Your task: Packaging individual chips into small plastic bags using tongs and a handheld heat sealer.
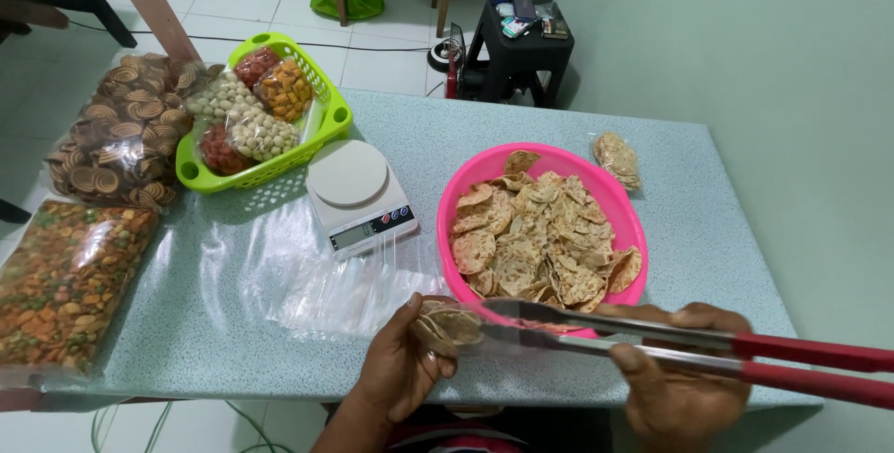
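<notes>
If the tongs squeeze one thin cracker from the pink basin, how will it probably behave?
The crackers look thin and blistered, so one would probably snap under a firm squeeze. They seem light. Those in the left hand curve, so one may slip between the metal tongs.

Single head view, looking steeply down and forward over the tabletop (689,220), hands (400,369) close below.

Scale (358,194) sits mid-table – basket (328,127) behind-left, bowl (484,169) of crackers (540,234) right, snack bags (70,276) far left

2 basins (484,172), 1 scale (358,197), 1 tongs (652,337).
</notes>
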